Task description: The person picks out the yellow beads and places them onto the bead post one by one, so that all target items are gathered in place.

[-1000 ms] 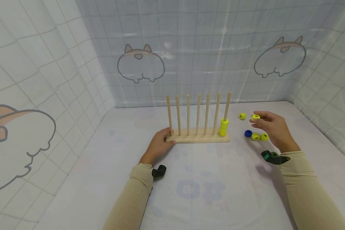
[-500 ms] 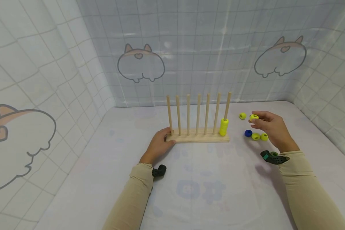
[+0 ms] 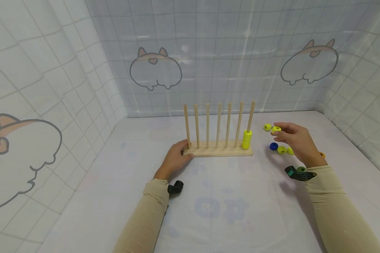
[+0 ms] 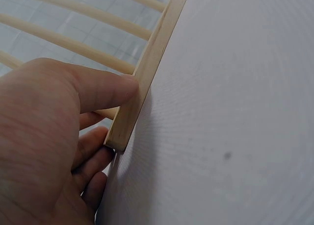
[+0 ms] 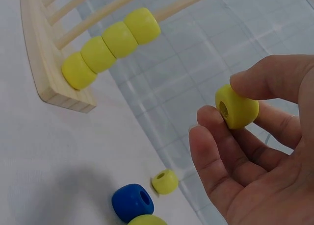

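Note:
A wooden peg rack (image 3: 218, 152) with a row of upright pegs stands on the table. My left hand (image 3: 175, 157) grips the left end of its base; in the left wrist view the thumb (image 4: 110, 90) lies on the front edge and the other fingers are behind. Several yellow beads (image 5: 100, 54) are stacked on the rightmost peg. To the right of the rack, my right hand (image 3: 297, 140) pinches a yellow bead (image 5: 240, 107) between thumb and fingers, above the table, its hole showing in the right wrist view.
Loose on the table near the right hand lie a blue bead (image 3: 273, 146), yellow beads (image 3: 282, 150) and another yellow bead (image 3: 267, 127) farther back. A green bead (image 3: 301, 169) and an orange bead (image 3: 322, 154) show partly beside the right wrist. A tiled-pattern sheet (image 3: 209, 63) hangs behind.
My right hand has shifted slightly left toward the rack with the yellow bead, and the orange bead has come into view behind its wrist. My left hand stays on the rack.

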Demonstrator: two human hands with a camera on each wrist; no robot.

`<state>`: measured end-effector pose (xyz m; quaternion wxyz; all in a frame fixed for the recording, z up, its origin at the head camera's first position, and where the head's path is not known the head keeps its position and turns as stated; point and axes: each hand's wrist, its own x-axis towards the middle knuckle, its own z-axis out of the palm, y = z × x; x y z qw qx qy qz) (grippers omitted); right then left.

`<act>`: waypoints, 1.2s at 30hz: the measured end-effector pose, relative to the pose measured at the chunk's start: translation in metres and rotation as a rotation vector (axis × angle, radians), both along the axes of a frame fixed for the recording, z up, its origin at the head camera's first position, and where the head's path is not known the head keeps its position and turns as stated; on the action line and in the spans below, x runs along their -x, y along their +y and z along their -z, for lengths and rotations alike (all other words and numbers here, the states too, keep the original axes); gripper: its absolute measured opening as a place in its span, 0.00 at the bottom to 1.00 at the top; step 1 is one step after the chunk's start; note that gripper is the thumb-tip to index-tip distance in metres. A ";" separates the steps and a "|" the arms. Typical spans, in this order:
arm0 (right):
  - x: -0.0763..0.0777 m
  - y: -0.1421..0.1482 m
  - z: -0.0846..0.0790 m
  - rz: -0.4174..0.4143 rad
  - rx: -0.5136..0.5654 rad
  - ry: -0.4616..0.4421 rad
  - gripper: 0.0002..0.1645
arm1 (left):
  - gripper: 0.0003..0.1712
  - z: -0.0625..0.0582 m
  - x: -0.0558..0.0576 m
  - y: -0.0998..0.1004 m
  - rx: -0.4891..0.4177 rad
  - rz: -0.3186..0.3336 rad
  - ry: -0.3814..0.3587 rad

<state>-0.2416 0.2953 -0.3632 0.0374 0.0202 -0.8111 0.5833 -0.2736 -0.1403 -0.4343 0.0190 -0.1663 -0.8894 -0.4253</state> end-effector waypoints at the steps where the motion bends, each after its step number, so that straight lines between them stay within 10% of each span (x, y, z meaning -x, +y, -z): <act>1: 0.000 0.000 0.000 0.000 -0.008 -0.002 0.33 | 0.30 0.000 0.000 0.000 0.000 0.001 0.002; 36: -0.005 -0.023 -0.006 -0.076 -0.037 -0.010 0.31 | 0.32 -0.002 -0.002 0.001 0.019 -0.004 -0.006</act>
